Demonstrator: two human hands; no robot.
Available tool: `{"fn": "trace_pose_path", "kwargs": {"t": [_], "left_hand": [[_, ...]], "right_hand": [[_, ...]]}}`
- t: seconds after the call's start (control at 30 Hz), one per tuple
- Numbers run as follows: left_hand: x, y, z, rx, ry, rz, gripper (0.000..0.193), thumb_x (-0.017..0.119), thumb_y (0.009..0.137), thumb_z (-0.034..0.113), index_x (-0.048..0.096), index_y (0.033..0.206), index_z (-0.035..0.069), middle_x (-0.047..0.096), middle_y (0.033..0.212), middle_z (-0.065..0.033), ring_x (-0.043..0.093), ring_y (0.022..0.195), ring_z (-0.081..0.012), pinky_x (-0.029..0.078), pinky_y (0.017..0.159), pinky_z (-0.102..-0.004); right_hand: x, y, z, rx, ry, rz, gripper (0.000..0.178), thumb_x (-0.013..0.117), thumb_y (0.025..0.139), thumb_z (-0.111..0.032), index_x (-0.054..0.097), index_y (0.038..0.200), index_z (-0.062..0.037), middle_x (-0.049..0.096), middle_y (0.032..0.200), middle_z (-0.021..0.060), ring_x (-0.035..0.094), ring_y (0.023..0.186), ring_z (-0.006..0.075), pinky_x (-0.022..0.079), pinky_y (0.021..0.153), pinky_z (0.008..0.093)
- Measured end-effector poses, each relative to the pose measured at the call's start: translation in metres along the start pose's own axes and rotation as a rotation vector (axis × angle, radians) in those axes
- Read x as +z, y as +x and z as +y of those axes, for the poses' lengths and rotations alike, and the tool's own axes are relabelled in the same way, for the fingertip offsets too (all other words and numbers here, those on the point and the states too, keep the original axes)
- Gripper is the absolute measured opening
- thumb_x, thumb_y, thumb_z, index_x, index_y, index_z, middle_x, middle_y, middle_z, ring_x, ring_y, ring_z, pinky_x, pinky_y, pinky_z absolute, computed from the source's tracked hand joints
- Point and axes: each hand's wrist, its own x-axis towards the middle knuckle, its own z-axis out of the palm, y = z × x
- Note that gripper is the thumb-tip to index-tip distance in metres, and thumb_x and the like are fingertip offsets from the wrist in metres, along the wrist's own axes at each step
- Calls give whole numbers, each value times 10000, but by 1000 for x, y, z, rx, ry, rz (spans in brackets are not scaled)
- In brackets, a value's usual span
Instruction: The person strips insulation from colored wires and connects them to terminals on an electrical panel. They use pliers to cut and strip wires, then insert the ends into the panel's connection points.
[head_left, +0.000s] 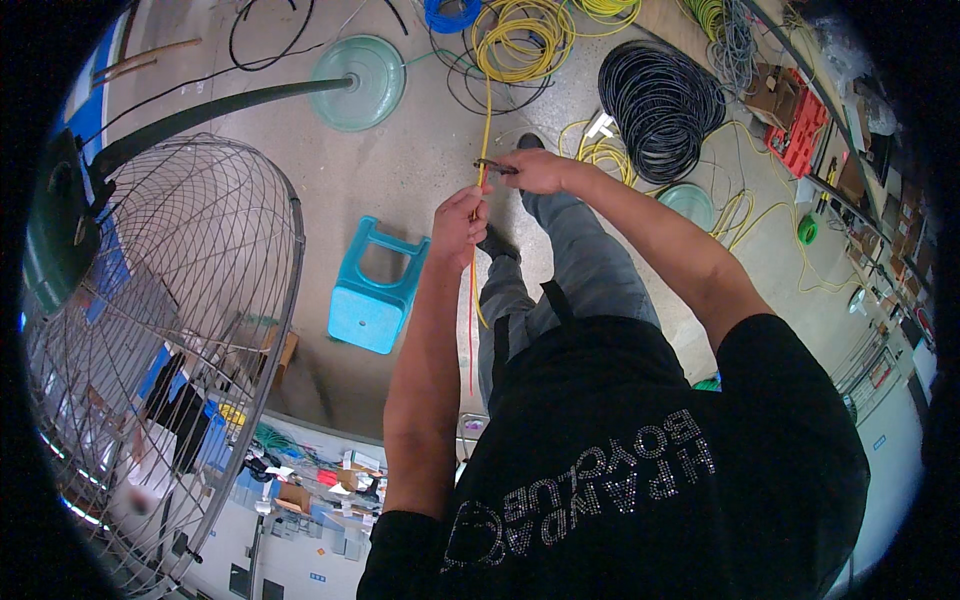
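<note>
My left hand [459, 230] is closed round a yellow cable [488, 120], with its thumb side up. From that hand the cable runs away from me to a loose yellow coil [522, 45] on the floor. Below the fist hang a yellow end and a thin red wire [472, 340]. My right hand [538, 171] grips dark-handled pliers [496, 167], whose jaws meet the cable just above my left hand. Whether the jaws have closed on the cable is too small to tell.
A big caged fan [190, 250] stands close on my left, its round green base [375, 85] further off. Near my left arm is a blue plastic stool [378, 285]. A large black cable coil [660, 110] lies ahead right, with a red case [797, 130] beyond.
</note>
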Motion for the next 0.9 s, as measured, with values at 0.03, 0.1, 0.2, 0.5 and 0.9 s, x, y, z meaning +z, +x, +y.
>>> {"fn": "trace_pose_path", "kwargs": {"t": [0.03,0.1,0.2,0.5,0.9], "left_hand": [[0,0,0,-1,0,-1,222,567,1005,190,637,1150,37,508,684,25,348,471,-26,260,406,-189],[1,0,0,1,1,-8,225,566,1006,191,635,1151,34,507,684,25,348,470,-27,261,406,-190],[3,0,2,3,10,-19,229,567,1008,200,636,1142,28,506,685,27,344,470,-26,257,405,-191],[16,-3,15,-24,73,-57,251,556,1017,222,639,1139,19,470,676,37,337,484,-20,252,411,-187],[18,3,33,-28,144,-101,252,540,1022,220,628,1147,20,436,637,39,309,463,-26,234,405,-194]], "right_hand": [[-2,0,-1,31,-14,-48,498,531,960,-368,552,1362,-75,615,1257,235,574,1176,401,444,1009,438],[-3,-3,-2,43,9,-25,483,525,965,-383,582,1313,-53,617,1233,239,569,1169,408,445,996,443],[-8,-2,-2,20,20,-19,497,565,939,-386,589,1290,-36,624,1201,231,577,1142,401,445,982,437],[-20,-19,18,-58,395,-194,512,712,806,-362,595,1161,-13,620,1054,92,560,980,198,451,888,335],[-16,-19,13,-24,359,-9,303,665,821,-294,615,959,-28,641,859,105,592,766,223,491,737,354]]}}
